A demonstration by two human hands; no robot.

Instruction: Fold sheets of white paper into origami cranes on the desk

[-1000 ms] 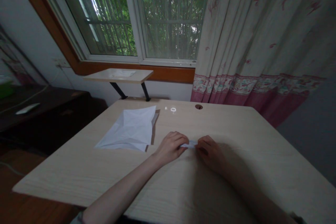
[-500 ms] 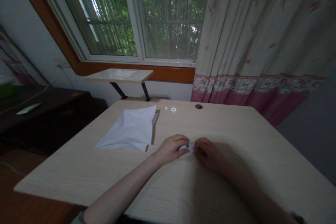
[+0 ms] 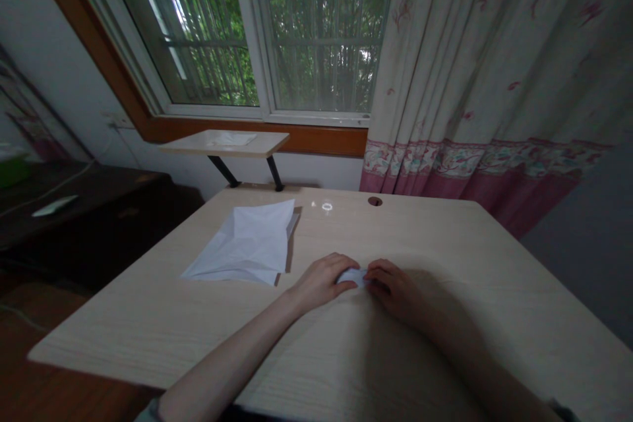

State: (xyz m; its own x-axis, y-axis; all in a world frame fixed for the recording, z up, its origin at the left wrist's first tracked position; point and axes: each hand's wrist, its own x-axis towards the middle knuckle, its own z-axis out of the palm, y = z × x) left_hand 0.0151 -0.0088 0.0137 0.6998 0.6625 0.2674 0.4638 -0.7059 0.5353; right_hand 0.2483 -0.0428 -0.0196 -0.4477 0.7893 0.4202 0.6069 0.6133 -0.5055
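Note:
Both my hands rest together on the light wooden table, near its middle. My left hand has its fingers curled and pinches one end of a small white folded paper piece. My right hand is closed on the other end of the same piece. Only a sliver of the paper shows between the fingertips; the rest is hidden under them. A stack of white paper sheets, creased and slightly fanned, lies on the table to the left of my left hand.
A small wall shelf juts out under the window beyond the table. A dark cabinet stands to the left. A patterned curtain hangs at the right. The table has a cable hole near its far edge.
My hands have drawn closer together, and less of the small paper piece shows between them than a second ago. The stack of sheets has not moved.

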